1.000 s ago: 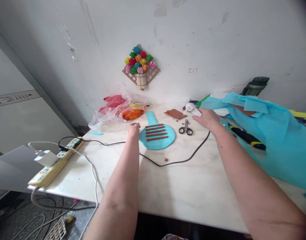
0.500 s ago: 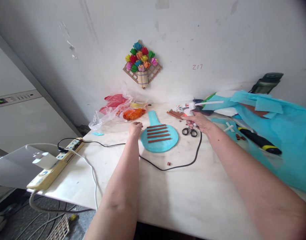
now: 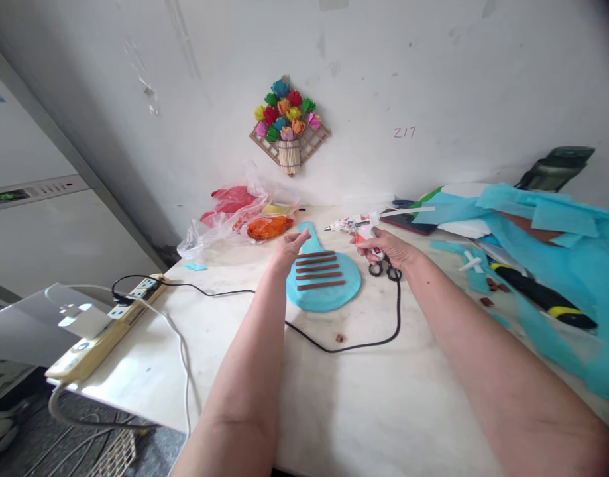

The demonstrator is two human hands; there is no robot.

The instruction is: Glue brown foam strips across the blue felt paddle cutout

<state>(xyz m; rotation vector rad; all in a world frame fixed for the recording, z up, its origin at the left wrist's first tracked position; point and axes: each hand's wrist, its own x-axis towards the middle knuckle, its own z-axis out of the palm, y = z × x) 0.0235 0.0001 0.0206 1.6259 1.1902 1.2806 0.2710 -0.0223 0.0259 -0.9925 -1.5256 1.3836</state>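
Observation:
My right hand (image 3: 384,248) is wrapped around the grip of a hot glue gun (image 3: 368,225). Its nozzle points left, above the far side of a light-blue round shape with a handle (image 3: 351,288), and a white glue stick (image 3: 408,211) sticks out of its back. Several thin brown strips (image 3: 320,267) lie in parallel across the round part. Over the left edge of the shape's handle is my left hand (image 3: 290,248), fingers stretched toward it; I see nothing held there. Black-handled scissors (image 3: 394,272) lie just below my right hand, partly hidden.
The gun's black cord (image 3: 354,347) loops across the table toward a power strip (image 3: 105,331) at left. Clear and red plastic bags (image 3: 234,212) lie at the back. Blue sheets (image 3: 527,218) and a black-and-yellow tool (image 3: 543,295) are at right. A small brown bit (image 3: 339,338) sits in front.
My left hand has moved right to the shape's handle, and its fingers have stretched out. The glue gun has shifted left, and its nozzle now shows beside the handle. The view has shifted slightly.

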